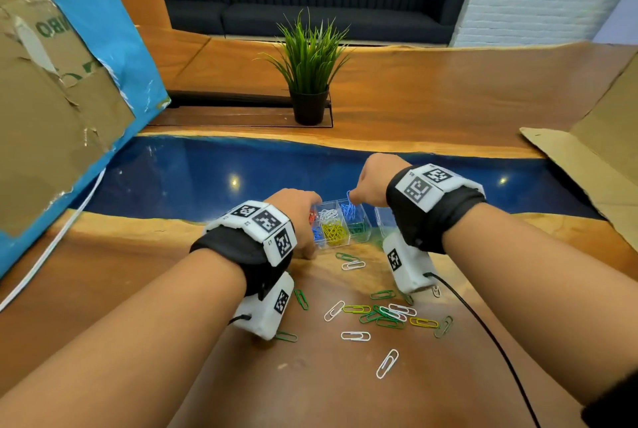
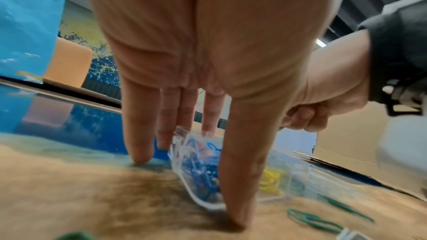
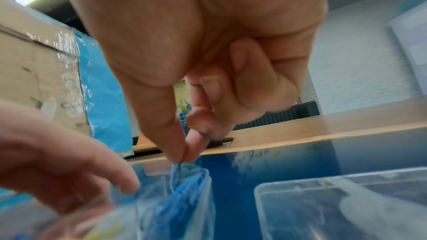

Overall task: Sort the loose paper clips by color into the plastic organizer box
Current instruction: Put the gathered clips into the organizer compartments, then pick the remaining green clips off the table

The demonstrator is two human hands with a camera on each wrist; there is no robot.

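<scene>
Partly done. Box (image 1: pixel 345 224) at frame middle already holding sorted colors. Right hand (image 1: pixel 371 182) pinching blue clip (image 1: pixel 349 198) above it. Left hand (image 1: pixel 298 217) spread, steadying box. Many clips (image 1: pixel 383 315) left below, lower middle.

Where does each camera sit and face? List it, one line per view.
Head: above, looking down at both forearms, the organizer box and loose clips.
Left wrist: under the left hand, along straight fingers bracing the box.
Right wrist: under the right hand, fingers pinching a blue clip.
Shared: all show the box.
</scene>
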